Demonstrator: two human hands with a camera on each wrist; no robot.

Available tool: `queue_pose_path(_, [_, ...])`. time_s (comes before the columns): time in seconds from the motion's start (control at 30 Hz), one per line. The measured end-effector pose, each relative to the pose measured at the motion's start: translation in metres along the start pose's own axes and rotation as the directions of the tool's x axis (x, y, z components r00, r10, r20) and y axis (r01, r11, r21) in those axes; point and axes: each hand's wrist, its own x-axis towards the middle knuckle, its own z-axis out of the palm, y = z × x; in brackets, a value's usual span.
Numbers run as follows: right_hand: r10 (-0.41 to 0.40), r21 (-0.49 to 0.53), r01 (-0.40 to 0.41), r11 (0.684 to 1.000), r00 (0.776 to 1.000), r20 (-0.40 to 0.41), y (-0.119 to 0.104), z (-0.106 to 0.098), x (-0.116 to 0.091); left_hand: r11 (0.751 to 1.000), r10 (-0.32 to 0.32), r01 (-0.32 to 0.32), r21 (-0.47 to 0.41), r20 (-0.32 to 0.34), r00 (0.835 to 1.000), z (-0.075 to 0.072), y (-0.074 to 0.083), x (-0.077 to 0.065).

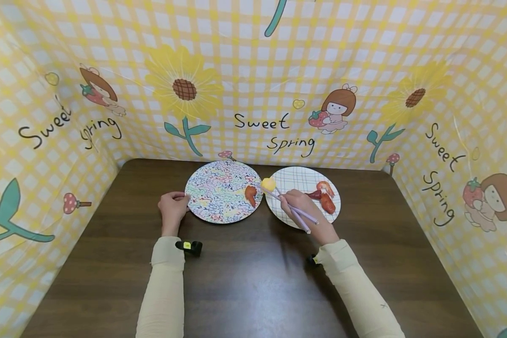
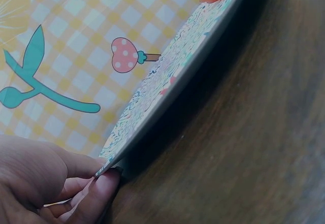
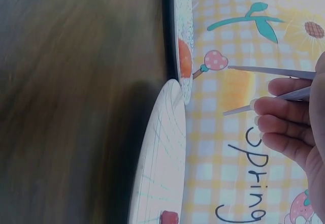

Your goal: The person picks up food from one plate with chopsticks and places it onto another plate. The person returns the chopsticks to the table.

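My left hand [image 1: 172, 210] pinches the left rim of a round plate with multicoloured squiggles [image 1: 219, 188]; in the left wrist view the thumb lies above the rim [image 2: 137, 127] and fingers beneath. My right hand [image 1: 306, 211] holds pale purple chopsticks [image 3: 274, 71]. Between their tips is a small yellow piece [image 1: 268, 184], raised near where the two plates meet. An orange-brown piece like a chicken wing [image 1: 250, 195] lies at the squiggle plate's right side. On the white line-patterned plate [image 1: 289, 176] are a shrimp [image 1: 326, 188], a reddish-brown meat piece [image 1: 327, 203] and a dark red piece [image 1: 314, 194], partly hidden.
Both plates stand side by side toward the back of a dark wooden table [image 1: 236, 281]. A yellow checked cloth [image 1: 253, 84] with printed flowers and figures rises behind it and along both sides. Each wrist wears a small black camera [image 1: 190, 247].
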Motion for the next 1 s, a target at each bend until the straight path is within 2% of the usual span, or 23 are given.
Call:
queue_pose_path(0.23, [-0.058,0.007,0.058,0.998,0.998,-0.014,-0.006,0.008,0.004,1.000,-0.015,0.015,0.015,0.004,1.000,0.000,-0.001,0.000])
queue_pose_path(1.0, [-0.155,0.063,0.153,0.986,0.988,0.028,-0.018,0.038,0.016,1.000,-0.018,0.018,-0.003,0.001,1.000,0.000,0.000,0.000])
